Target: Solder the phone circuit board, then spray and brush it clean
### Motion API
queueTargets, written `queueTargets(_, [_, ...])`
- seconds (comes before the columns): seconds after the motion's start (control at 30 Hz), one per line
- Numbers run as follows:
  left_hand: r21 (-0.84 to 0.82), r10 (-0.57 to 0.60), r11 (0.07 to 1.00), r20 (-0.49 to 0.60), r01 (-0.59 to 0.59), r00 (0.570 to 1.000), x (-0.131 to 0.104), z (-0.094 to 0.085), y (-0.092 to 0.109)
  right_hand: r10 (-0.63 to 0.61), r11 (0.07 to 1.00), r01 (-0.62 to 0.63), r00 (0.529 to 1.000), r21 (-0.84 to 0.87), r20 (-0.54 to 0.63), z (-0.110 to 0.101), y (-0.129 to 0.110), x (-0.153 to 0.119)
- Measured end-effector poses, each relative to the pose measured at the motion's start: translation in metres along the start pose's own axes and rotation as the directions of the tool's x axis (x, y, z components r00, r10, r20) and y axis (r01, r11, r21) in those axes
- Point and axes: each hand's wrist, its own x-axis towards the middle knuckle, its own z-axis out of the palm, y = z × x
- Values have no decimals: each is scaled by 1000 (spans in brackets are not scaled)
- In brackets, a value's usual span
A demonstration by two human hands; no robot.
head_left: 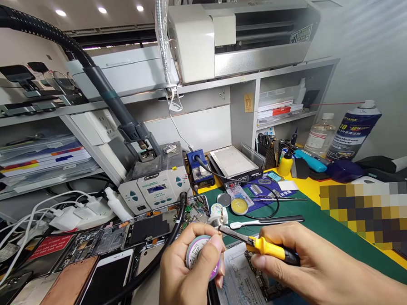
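My left hand [192, 262] grips a small round spool [195, 257] with a purple-and-teal rim and "2.0" on its face. It looks like a desoldering braid spool; my thumb covers part of the label. My right hand [294, 261] is closed around the yellow-and-black handles of cutting pliers [268, 248]. Their metal jaws point left, and the tips are at the fingers of my left hand, by the top of the spool. Whether braid lies between the jaws is too small to tell. Below the hands, a circuit board in a holder [264, 276] rests on a printed mat.
Phones and phone parts [108, 280] lie at left under a thick black hose [145, 274]. Behind stand a hot-air station [161, 191] and a blue soldering station [200, 168]. A brush [268, 221] and an open flux tin [239, 206] are on the green mat [348, 254].
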Motion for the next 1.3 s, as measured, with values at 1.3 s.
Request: queueTargets(1.3, [160,143,978,-62,-132,988,5,-6,-20,-242,815,196,970,-546,-13,16,11,15])
